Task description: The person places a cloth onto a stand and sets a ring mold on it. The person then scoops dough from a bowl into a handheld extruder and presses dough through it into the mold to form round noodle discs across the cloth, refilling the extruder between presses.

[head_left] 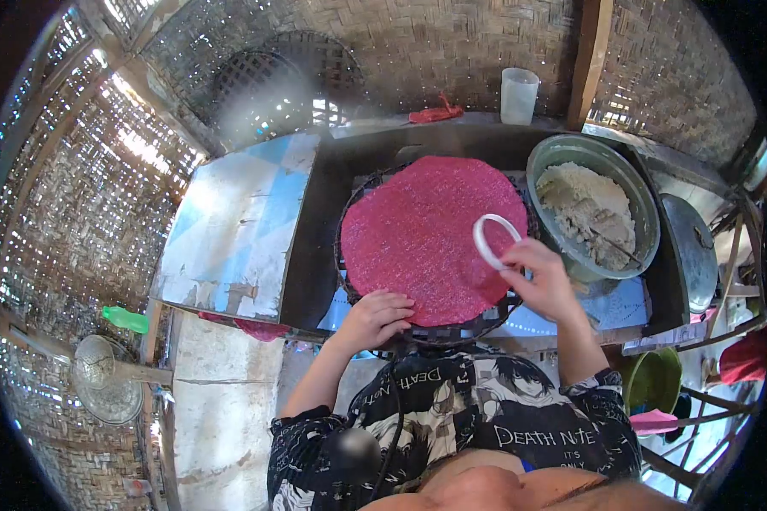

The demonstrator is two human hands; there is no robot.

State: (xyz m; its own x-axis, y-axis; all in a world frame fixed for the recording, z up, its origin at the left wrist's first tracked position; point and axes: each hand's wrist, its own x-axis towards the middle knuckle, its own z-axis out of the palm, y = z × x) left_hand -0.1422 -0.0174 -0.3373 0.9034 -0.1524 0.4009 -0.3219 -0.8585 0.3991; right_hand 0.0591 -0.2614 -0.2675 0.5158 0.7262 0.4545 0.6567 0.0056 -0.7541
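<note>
A round pink cloth point(435, 230) with a speckled surface covers the top of a dark woven basket point(349, 285), whose rim shows around it. My left hand point(379, 319) lies on the cloth's near left edge, fingers stretched out and holding nothing visible. Between the fingertips of my right hand point(539, 277) is a white ring point(483, 243), tilted up over the right part of the cloth. Right of the basket, close to my right hand, stands a large green-grey basin point(562, 260) with a pale, crumbly dough-like mass point(592, 204) and a thin stick-like utensil in it.
A dark wooden trough-like table point(324, 170) holds basket and basin, with a blue-and-white board point(230, 226) at its left. A white plastic cup point(518, 95) and red item point(435, 111) sit behind. A metal lid point(689, 247) leans right; a green tub point(652, 383) is below.
</note>
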